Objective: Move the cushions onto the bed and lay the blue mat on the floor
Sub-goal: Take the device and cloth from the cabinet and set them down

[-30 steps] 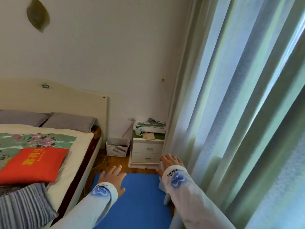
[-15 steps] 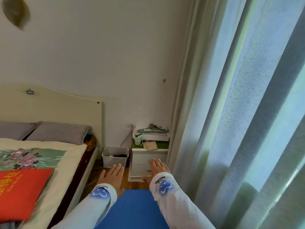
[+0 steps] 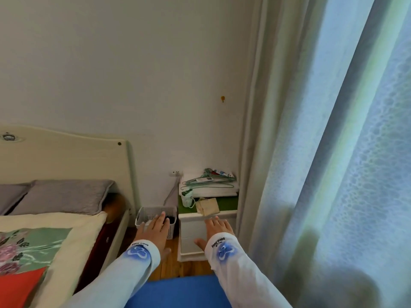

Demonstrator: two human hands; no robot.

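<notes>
The blue mat (image 3: pixel 178 292) lies flat on the wooden floor at the bottom of the view, between my two sleeves. My left hand (image 3: pixel 153 232) is stretched forward, palm down, fingers apart and empty, over the white basket. My right hand (image 3: pixel 216 232) is also flat and empty, in front of the nightstand. The bed (image 3: pixel 73 238) stands at the left with a cream and floral cover. A red cushion (image 3: pixel 15 285) lies on it at the lower left corner, only partly in view. Two grey pillows (image 3: pixel 64 196) rest against the headboard.
A white slatted basket (image 3: pixel 149 213) stands on the floor between bed and white nightstand (image 3: pixel 189 230), whose top holds hangers, a remote and papers. Long pale curtains (image 3: pixel 322 174) hang along the right side. Bare wooden floor (image 3: pixel 175 263) shows beyond the mat.
The view has tilted up and to the right: the mat and red cushion have slid toward the bottom edge, and the striped cushion has left the frame. Both hands stay flat and empty.
</notes>
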